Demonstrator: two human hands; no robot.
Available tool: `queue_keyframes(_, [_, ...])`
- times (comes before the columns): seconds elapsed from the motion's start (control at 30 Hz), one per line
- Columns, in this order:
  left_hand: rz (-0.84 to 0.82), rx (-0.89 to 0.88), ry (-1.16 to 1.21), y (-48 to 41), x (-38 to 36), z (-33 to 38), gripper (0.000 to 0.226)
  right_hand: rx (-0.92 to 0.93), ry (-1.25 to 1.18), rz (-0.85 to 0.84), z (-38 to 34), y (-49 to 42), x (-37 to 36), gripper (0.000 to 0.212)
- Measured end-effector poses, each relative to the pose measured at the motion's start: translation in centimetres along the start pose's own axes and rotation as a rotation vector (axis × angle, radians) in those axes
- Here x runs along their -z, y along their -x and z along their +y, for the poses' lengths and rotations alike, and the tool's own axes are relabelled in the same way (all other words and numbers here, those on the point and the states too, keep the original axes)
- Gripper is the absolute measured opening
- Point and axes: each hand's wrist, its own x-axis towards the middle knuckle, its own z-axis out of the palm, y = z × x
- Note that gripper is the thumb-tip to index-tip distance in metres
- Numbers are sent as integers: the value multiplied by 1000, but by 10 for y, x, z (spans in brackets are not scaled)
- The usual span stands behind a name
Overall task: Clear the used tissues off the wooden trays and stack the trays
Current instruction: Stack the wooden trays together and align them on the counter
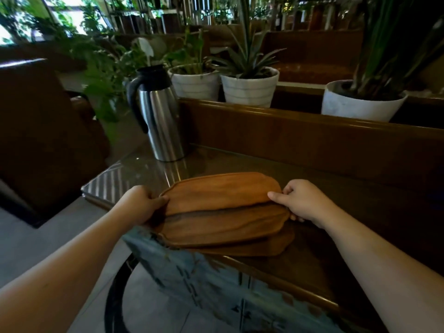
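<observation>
An oval wooden tray (223, 191) is tilted above a second wooden tray (223, 227), which lies on a third tray (259, 246) on the dark glass-topped table (360, 224). My left hand (141, 204) grips the top tray's left end. My right hand (300, 200) holds its right end, thumb on the rim. The visible tray surfaces are bare; no tissues show.
A steel thermos jug (158, 111) with a black handle stands on the table at the back left. A wooden ledge behind it carries white plant pots (247, 87) (360, 102). A dark chair (43, 131) is at the left. The table's near edge runs just under the trays.
</observation>
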Motion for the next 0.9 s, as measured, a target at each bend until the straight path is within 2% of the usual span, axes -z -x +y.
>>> queue_keyframes(0.17, [-67, 16, 47, -3, -9, -10, 35, -47, 52, 7, -1, -2, -9, 35])
queue_keyframes(0.63, [-80, -57, -94, -24, -30, 10, 42, -90, 81, -33, 16, 6, -7, 37])
queue_keyframes(0.9, [-66, -87, -78, -26, -33, 13, 36, -99, 72, -37, 14, 13, -3, 35])
